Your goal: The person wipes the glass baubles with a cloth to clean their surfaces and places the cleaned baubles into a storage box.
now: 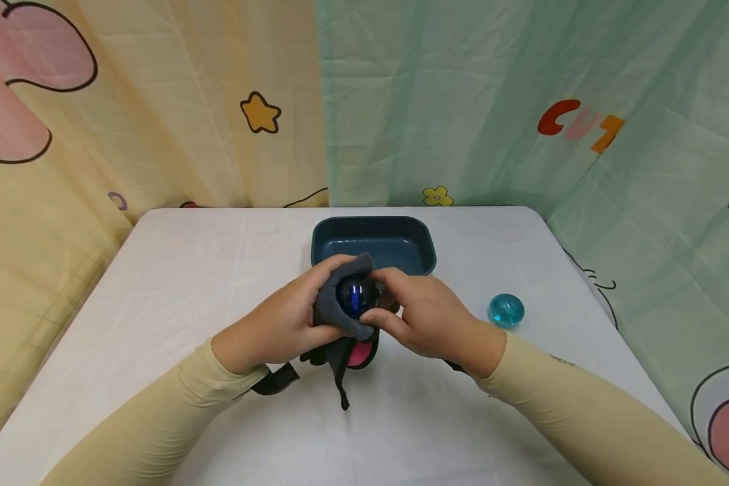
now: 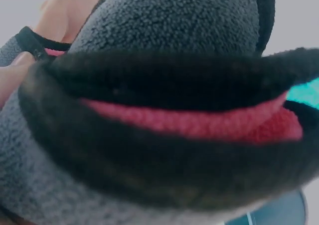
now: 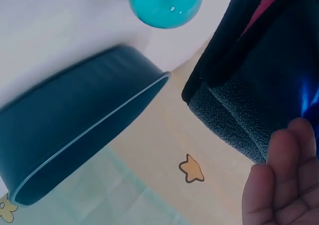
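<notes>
Over the middle of the table, my left hand (image 1: 279,327) grips a grey fleecy cloth (image 1: 326,307) with black edging and a pink underside. Nested in the cloth is a shiny dark blue ball (image 1: 357,297). My right hand (image 1: 434,316) pinches the ball's right side with thumb and index finger. Part of the cloth hangs below the hands, and the left wrist view is mostly filled by its folded layers (image 2: 169,20). In the right wrist view, several fingertips (image 3: 283,152) lie against the cloth beside a blue gleam. The ball's underside is hidden.
Behind the hands a dark teal rectangular basin (image 1: 370,250) stands on the white-covered table (image 1: 219,256). A clear turquoise ball (image 1: 506,310) rests on the table beyond the right wrist. Patterned curtains (image 1: 437,101) hang around the table's far side.
</notes>
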Demonstrator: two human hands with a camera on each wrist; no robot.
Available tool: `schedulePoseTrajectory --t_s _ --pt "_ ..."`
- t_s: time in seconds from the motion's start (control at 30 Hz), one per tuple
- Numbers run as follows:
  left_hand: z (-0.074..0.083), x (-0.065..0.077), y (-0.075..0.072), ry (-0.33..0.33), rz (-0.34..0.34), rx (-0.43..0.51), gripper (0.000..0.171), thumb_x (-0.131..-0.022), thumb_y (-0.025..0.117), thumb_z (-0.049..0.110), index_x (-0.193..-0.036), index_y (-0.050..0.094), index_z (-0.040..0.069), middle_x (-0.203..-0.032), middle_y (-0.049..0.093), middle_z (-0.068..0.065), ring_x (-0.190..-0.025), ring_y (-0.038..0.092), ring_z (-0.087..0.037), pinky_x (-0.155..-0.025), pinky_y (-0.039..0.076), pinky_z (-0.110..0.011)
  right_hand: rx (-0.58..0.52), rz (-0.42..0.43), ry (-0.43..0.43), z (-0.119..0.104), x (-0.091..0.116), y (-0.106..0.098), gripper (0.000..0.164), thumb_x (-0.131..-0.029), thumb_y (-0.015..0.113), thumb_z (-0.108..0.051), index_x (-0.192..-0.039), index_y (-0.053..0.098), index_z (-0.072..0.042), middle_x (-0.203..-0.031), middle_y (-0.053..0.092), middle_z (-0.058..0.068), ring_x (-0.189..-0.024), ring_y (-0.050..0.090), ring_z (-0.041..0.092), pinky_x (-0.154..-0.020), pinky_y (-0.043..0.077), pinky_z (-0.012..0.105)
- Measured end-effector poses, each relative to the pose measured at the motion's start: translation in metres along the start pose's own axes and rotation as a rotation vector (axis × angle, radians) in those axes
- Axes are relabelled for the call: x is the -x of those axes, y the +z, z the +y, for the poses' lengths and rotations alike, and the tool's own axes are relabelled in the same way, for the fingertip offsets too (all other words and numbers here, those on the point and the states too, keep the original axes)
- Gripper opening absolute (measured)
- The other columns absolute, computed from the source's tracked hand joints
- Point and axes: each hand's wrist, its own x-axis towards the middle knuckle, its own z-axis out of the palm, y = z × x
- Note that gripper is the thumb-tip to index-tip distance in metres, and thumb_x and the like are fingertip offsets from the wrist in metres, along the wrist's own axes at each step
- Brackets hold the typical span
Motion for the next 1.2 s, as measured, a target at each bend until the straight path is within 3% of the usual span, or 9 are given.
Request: schedulePoseTrajectory --t_s 0.1,0.23,0.4,0.47,0.6,0.83,0.93,1.07,1.2 --pt "-0.0016 0.0000 -0.0002 0.012 0.003 0.000 0.085 -0.091 0.084 0.013 -0.159 0.033 0.015 -0.146 0.057 -0.004 -0.129 0.060 -0.019 -0.109 0.052 -0.044 -0.031 -0.003 -0.001 0.0007 -0.0001 0.0003 0.057 -0.097 0.078 -0.030 -0.138 0.053 0.001 -0.097 0.077 0.003 -0.082 0.072 0.012 -0.063 0.052 0.021" --pt "-0.0033 0.0001 -0.0019 0.032 0.022 0.001 0.088 -0.090 0.085 0.012 -0.160 0.033 0.015 -0.148 0.056 -0.004 -0.131 0.060 -0.019 -0.112 0.050 -0.047 -0.027 -0.011 -0.083 0.0035 -0.0008 -0.0016 0.065 -0.097 0.077 -0.025 -0.149 0.046 -0.001 -0.107 0.076 0.004 -0.089 0.072 0.013 -0.068 0.055 0.024" --pt "-0.0028 -0.0001 -0.0038 0.037 0.025 0.012 0.088 -0.090 0.085 0.012 -0.160 0.032 0.016 -0.151 0.055 -0.004 -0.134 0.058 -0.019 -0.114 0.048 -0.047 0.095 0.030 -0.242 0.0088 -0.0017 -0.0031 0.066 -0.094 0.080 -0.012 -0.151 0.048 -0.003 -0.117 0.077 0.007 -0.096 0.074 0.017 -0.083 0.061 0.033" --pt "-0.0020 -0.0001 -0.0038 0.034 0.024 0.004 0.087 -0.090 0.085 0.013 -0.160 0.032 0.016 -0.151 0.055 -0.004 -0.134 0.058 -0.019 -0.113 0.049 -0.046 0.149 0.060 -0.270 0.0091 -0.0013 -0.0033 0.065 -0.093 0.081 -0.011 -0.150 0.050 -0.003 -0.109 0.078 0.006 -0.093 0.074 0.018 -0.082 0.061 0.034" --pt "0.0003 0.0002 -0.0029 0.023 0.015 -0.007 0.086 -0.091 0.084 0.014 -0.160 0.033 0.017 -0.148 0.057 -0.003 -0.132 0.059 -0.018 -0.111 0.050 -0.045 0.185 0.070 -0.236 0.0067 -0.0001 -0.0034 0.063 -0.093 0.083 -0.018 -0.146 0.052 -0.001 -0.096 0.077 0.003 -0.083 0.072 0.016 -0.074 0.060 0.032" --pt "0.0024 0.0011 -0.0004 -0.005 -0.002 -0.010 0.084 -0.092 0.084 0.016 -0.159 0.033 0.017 -0.145 0.058 -0.002 -0.128 0.060 -0.017 -0.108 0.053 -0.044 0.024 -0.011 -0.032 0.0009 0.0020 -0.0004 0.055 -0.097 0.078 -0.029 -0.135 0.054 0.003 -0.092 0.079 0.002 -0.075 0.071 0.011 -0.062 0.052 0.022" --pt "0.0010 0.0011 0.0000 -0.003 -0.002 -0.013 0.085 -0.091 0.084 0.016 -0.159 0.033 0.017 -0.143 0.059 -0.002 -0.128 0.061 -0.017 -0.107 0.054 -0.043 -0.011 -0.020 0.006 -0.0001 0.0017 0.0002 0.053 -0.098 0.076 -0.031 -0.134 0.056 0.001 -0.094 0.078 0.001 -0.079 0.071 0.010 -0.063 0.052 0.021" --pt "-0.0030 0.0008 -0.0008 0.013 0.012 -0.014 0.088 -0.089 0.086 0.013 -0.159 0.032 0.014 -0.145 0.058 -0.004 -0.129 0.061 -0.019 -0.109 0.052 -0.046 0.007 -0.018 -0.045 0.0005 0.0006 -0.0011 0.063 -0.098 0.077 -0.031 -0.146 0.049 -0.001 -0.101 0.076 0.002 -0.085 0.070 0.011 -0.067 0.055 0.023" --pt "-0.0039 0.0000 -0.0023 0.027 0.015 0.005 0.088 -0.090 0.085 0.012 -0.160 0.032 0.014 -0.148 0.057 -0.005 -0.130 0.061 -0.019 -0.110 0.051 -0.046 0.090 0.022 -0.215 0.0055 -0.0011 -0.0030 0.067 -0.095 0.080 -0.018 -0.151 0.047 -0.003 -0.103 0.077 0.003 -0.085 0.071 0.014 -0.074 0.058 0.029"
